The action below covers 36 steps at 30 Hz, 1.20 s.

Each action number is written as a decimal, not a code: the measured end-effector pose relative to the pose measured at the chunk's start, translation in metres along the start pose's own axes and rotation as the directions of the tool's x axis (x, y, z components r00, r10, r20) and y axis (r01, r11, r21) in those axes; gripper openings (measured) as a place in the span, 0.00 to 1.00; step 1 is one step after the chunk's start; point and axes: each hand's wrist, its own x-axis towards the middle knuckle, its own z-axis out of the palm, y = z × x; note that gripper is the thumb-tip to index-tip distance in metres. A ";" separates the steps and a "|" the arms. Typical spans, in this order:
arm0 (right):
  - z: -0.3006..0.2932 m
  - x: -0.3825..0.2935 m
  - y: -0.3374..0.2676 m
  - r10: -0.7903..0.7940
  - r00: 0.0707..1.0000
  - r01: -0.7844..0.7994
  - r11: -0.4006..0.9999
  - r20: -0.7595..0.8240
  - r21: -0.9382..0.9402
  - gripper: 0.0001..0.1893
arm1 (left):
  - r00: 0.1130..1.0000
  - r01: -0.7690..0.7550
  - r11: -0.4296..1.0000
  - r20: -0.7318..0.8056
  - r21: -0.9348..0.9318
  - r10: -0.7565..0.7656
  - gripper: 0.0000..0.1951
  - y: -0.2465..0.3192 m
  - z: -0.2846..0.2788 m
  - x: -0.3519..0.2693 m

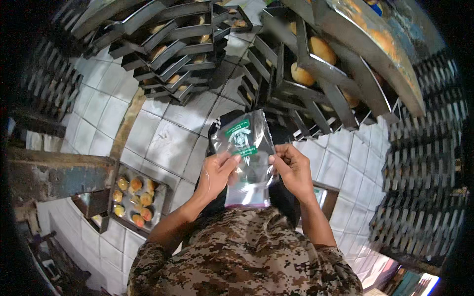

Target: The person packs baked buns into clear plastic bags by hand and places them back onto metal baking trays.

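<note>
A clear plastic bag (261,129) with green and white print is spread out in front of my body. My left hand (218,170) pinches its left side between thumb and fingers. At its right edge, my right hand (294,166) grips the film the same way. Only glare and print show in the bag; I see no bread inside. Below it, over my lap, lies more clear plastic (247,196) with a pinkish lower edge, partly covered by the bag. Whether the two are joined I cannot tell.
Stacked metal trays of buns stand ahead left (174,55) and ahead right (314,74). A tray of small buns (161,196) lies on the white tiled floor (170,140) at left. Tall tray stacks (418,177) line the right side. A worn wooden beam (63,174) juts in from the left.
</note>
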 end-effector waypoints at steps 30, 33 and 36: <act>-0.288 0.098 -0.256 -0.580 0.803 0.350 0.645 -0.138 -0.679 0.23 | 0.998 0.007 0.961 0.063 -0.276 0.011 0.11 -0.012 0.001 0.085; -0.356 0.198 -0.251 -0.449 0.878 0.020 0.376 -0.163 -0.926 0.24 | 1.000 0.019 0.906 -0.013 -0.423 -0.027 0.11 -0.022 0.007 0.090; -0.420 0.262 -0.188 -0.363 0.868 -0.217 0.334 -0.338 -0.917 0.31 | 0.999 0.004 0.892 0.030 -0.453 0.011 0.11 -0.023 0.018 0.088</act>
